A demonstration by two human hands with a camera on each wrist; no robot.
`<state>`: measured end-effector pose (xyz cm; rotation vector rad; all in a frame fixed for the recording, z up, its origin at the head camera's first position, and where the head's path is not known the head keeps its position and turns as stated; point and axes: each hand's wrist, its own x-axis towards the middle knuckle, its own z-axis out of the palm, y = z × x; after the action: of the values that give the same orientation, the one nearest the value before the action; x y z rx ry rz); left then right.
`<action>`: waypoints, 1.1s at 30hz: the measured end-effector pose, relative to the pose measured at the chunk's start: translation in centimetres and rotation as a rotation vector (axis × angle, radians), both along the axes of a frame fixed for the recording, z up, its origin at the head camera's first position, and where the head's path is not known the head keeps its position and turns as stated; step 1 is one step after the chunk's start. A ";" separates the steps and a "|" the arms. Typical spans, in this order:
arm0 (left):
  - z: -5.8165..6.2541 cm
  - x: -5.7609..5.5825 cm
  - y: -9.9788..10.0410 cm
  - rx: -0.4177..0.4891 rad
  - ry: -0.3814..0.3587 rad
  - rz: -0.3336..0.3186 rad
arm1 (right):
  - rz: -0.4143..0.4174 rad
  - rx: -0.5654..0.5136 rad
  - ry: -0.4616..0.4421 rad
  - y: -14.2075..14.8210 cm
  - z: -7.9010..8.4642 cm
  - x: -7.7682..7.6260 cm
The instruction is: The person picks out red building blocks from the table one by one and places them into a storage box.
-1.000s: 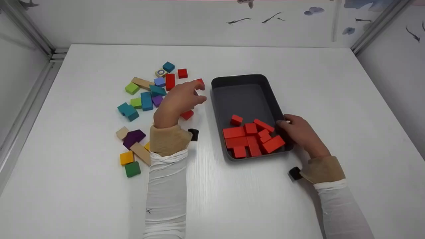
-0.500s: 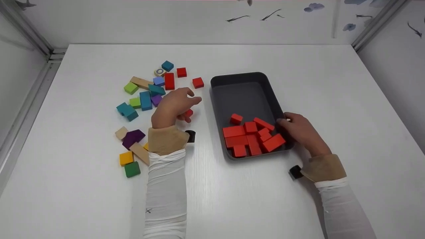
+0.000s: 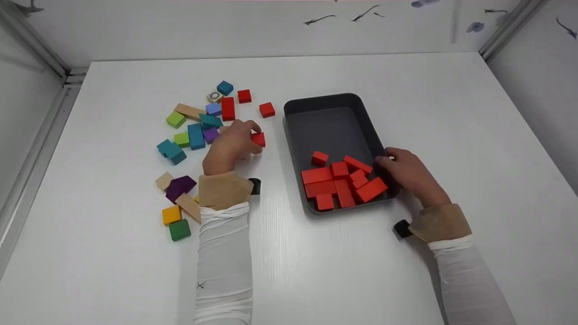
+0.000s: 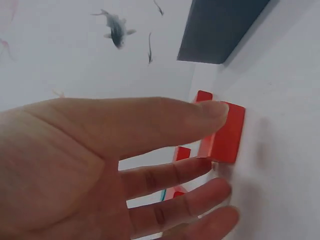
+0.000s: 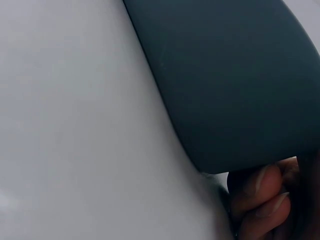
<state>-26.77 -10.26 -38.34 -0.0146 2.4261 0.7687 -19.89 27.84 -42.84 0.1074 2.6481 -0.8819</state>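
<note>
In the head view my left hand [image 3: 230, 146] pinches a red wooden block [image 3: 259, 139] between thumb and index finger. Seen from the left wrist, the thumb lies over this block [image 4: 229, 137] and the other fingers extend below it. Whether the block is off the table I cannot tell. My right hand [image 3: 408, 176] grips the right edge of a dark grey tray [image 3: 336, 98], whose near half holds several red blocks [image 3: 345, 193]. The right wrist view shows curled fingers [image 5: 265, 192] at the tray's outer wall [image 5: 235, 95].
Beyond the left hand lie a red cube [image 3: 267, 109], another red cube [image 3: 244, 96] and a long red block [image 3: 228, 109]. Teal blocks [image 3: 171, 151], lime blocks [image 3: 176, 119], a purple block [image 3: 180, 187] and a green block [image 3: 180, 229] spread to the left on the white table [image 3: 289, 271].
My left hand has drawn back from the far red cube, then closed its thumb and index finger on a nearer red block, which has shifted away from me. The right hand keeps its hold.
</note>
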 end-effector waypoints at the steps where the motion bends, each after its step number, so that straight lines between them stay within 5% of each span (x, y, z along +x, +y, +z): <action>1: -0.3 -0.1 0.1 -0.006 0.013 -0.011 | 0.000 0.000 -0.003 0.0 0.0 0.0; 8: -1.6 -0.1 0.8 -0.009 0.046 -0.007 | -0.018 -0.027 -0.021 -0.1 0.0 0.0; 16: -1.5 -0.1 1.6 -0.002 0.069 0.021 | -0.009 -0.030 -0.011 0.0 -0.6 0.2; 22: -0.5 -0.3 1.9 0.057 0.133 0.059 | -0.017 -0.038 -0.010 -0.1 -0.4 0.2; 27: 1.3 0.2 2.5 0.100 0.255 0.066 | -0.017 -0.031 -0.006 -0.1 -0.2 0.1; 33: 2.9 0.8 3.9 0.166 0.333 0.004 | -0.016 -0.019 0.001 0.0 0.0 0.0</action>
<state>-26.00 -6.36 -35.43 0.1882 2.6620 1.0426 -19.93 27.83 -42.80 0.1234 2.6428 -0.9118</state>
